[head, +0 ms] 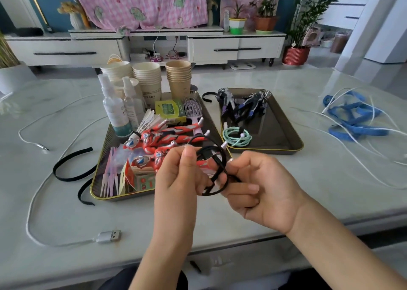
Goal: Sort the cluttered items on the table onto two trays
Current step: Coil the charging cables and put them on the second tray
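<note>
Left hand (178,175) gripping black cable (223,155), teal cable (237,144) in tray (275,131)

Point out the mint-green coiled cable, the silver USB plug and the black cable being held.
mint-green coiled cable (227,135): head view, left side of the coil.
silver USB plug (109,236): head view, middle of its housing.
black cable (217,174): head view, crossing strands of the loop.

Left tray (123,198) is crammed with bottles (114,111) and figures (167,135), cup stacks (147,78) at its far edge. Right tray (275,131) beside it has a coiled cable (236,136) in its near-left corner. Cord tangle (354,118) further right.
</note>
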{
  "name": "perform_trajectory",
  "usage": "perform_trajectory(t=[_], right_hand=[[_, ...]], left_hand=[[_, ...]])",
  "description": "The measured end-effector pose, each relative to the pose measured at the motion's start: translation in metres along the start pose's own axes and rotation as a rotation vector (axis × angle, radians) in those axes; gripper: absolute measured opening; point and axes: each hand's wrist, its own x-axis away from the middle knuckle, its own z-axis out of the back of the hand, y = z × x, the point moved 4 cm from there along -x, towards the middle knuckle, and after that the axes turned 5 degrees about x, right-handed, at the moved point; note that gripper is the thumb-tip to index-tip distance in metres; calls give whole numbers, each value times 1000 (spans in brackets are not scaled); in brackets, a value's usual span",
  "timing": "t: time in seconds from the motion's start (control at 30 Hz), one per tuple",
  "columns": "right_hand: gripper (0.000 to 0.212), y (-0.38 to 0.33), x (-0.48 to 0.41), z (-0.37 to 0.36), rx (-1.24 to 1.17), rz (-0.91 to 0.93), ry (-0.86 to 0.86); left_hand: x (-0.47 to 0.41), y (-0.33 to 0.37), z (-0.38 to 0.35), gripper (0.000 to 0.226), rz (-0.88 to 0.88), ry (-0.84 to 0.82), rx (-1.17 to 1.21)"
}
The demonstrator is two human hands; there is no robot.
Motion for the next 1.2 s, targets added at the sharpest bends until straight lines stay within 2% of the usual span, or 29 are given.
perform_trajectory(t=[0.1,0.27,0.33,0.43,0.57,0.63,0.77,0.83,0.93,1.03,1.2], right_hand=[[39,0,0,3,-9,-33,-32],[28,5,-2,1,68,-44,-73],[24,7,0,2,95,-34,-141],[18,11,3,1,125,-26,-349],[21,13,8,3,300,-8,-402],[23,8,11,3,390,18,-383],[21,0,18,2,469,-5,-361],[13,2,20,0,434,-42,-351],[16,8,20,-3,400,-46,-312],[9,10,16,-8,450,-31,-303],[20,11,10,-10,487,-84,-253]], left_hand=[[1,2,1,34,79,-14,104],[2,3,1,36,178,-96,180],[2,4,1,36,211,-170,212],[4,4,1,33,262,-314,273],[10,7,0,35,316,-373,310],[10,9,1,35,259,-329,274],[10,14,3,28,19,-252,96],[12,12,2,24,25,-262,106],[14,9,0,23,65,-235,71],[13,10,2,27,41,-149,74],[12,11,8,43,-66,73,-118]])
